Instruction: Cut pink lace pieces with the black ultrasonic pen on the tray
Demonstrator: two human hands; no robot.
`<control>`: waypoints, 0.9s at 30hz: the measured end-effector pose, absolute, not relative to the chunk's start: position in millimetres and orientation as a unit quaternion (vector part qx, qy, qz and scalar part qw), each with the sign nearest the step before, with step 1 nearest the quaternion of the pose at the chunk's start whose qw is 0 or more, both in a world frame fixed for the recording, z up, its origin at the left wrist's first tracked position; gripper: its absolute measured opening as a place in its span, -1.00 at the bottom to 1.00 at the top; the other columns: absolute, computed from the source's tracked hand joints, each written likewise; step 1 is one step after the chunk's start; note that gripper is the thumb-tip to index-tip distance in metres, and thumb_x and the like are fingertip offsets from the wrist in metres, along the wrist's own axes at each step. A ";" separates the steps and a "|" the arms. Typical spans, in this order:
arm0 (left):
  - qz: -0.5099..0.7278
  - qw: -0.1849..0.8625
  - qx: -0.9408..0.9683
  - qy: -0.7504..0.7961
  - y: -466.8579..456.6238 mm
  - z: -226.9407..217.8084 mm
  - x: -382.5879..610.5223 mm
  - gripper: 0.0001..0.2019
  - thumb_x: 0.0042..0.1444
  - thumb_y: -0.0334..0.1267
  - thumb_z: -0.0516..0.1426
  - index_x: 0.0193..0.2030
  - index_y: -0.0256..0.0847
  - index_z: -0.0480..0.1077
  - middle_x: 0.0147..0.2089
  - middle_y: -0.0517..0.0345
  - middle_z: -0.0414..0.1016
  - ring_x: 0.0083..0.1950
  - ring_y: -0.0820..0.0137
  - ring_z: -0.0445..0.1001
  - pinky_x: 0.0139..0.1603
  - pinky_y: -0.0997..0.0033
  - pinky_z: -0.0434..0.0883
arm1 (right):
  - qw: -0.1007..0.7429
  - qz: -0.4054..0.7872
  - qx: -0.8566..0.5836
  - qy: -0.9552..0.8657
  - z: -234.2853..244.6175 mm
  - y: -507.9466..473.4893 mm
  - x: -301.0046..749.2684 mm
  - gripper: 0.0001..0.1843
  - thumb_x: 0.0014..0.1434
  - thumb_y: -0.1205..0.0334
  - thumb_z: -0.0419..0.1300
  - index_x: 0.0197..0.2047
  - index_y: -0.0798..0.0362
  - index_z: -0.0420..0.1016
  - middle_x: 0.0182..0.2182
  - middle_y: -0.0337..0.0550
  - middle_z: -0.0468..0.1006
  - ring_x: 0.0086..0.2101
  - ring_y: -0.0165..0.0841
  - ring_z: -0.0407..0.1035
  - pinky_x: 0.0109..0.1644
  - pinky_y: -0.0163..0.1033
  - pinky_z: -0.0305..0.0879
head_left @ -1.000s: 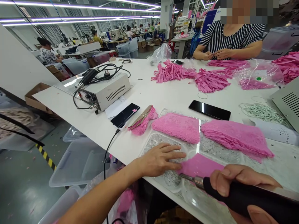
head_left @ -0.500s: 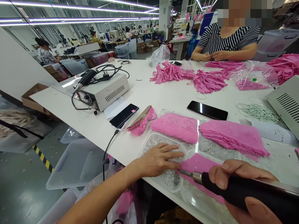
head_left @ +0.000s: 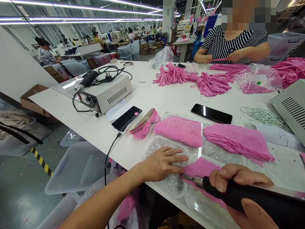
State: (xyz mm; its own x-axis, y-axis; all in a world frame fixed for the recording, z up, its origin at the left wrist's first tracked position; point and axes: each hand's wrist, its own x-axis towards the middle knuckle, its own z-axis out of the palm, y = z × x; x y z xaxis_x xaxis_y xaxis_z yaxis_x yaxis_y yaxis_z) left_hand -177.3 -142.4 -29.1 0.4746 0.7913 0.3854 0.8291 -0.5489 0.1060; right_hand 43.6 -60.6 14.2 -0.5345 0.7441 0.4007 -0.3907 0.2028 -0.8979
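My left hand [head_left: 164, 163] lies flat with its fingers spread on the clear plastic tray [head_left: 149, 152], its lower fingertips at the left end of a pink fabric piece [head_left: 202, 167]. My right hand [head_left: 238, 181] is wrapped round a thick black-handled tool [head_left: 252, 198] with a slim metal tip [head_left: 188, 176]. The tip rests at the fabric's left end, close beside my left fingers. Part of the fabric is hidden under the tool and my right hand. Just behind lie a pink lace stack [head_left: 178, 130] and a second, thicker pink stack [head_left: 238, 141].
A metal control box [head_left: 111, 93] with a corded handpiece on top stands at left. Two dark phones [head_left: 211, 113] [head_left: 126, 118] and a banded pink bundle [head_left: 145, 124] lie nearer. Pink strips [head_left: 171, 74] and pale elastic bands [head_left: 262, 116] lie beyond. Opposite sits a person in a striped top [head_left: 234, 44].
My right hand and the tool have shifted slightly left; my left hand stays put. The person opposite has moved their hands apart, and a pink strip now shows between them.
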 end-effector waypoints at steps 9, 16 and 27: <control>-0.269 0.060 -0.835 -0.477 -144.3 -27.8 -176.4 -0.69 0.15 -0.57 -0.03 -0.22 -0.22 0.50 0.12 0.12 0.48 0.24 0.28 0.32 0.08 0.30 0.30 | 0.492 0.591 -0.127 -0.626 11.5 -58.4 41.6 -0.88 0.19 0.12 0.23 -0.20 -0.11 0.40 -0.35 -0.20 0.35 -0.49 -0.39 0.34 -0.37 -0.18 0.52; -0.294 0.035 -0.842 -0.451 -146.2 -27.6 -177.2 -0.73 0.14 -0.57 -0.03 -0.24 -0.24 0.45 -0.01 0.05 0.53 0.10 0.29 0.39 0.00 0.31 0.33 | 0.511 0.577 -0.147 -0.620 5.0 -51.1 39.7 -0.86 0.23 0.12 0.17 -0.15 -0.09 0.35 -0.35 -0.20 0.35 -0.42 -0.35 0.35 -0.28 -0.11 0.47; -0.205 0.034 -0.856 -0.474 -145.8 -30.4 -177.5 -0.80 0.18 -0.49 0.06 -0.17 -0.19 0.45 0.04 0.07 0.48 0.10 0.33 0.35 0.03 0.31 0.30 | 0.505 0.598 -0.127 -0.610 5.2 -52.8 36.7 -0.85 0.23 0.14 0.21 -0.16 -0.04 0.37 -0.29 -0.19 0.35 -0.42 -0.41 0.37 -0.25 -0.15 0.50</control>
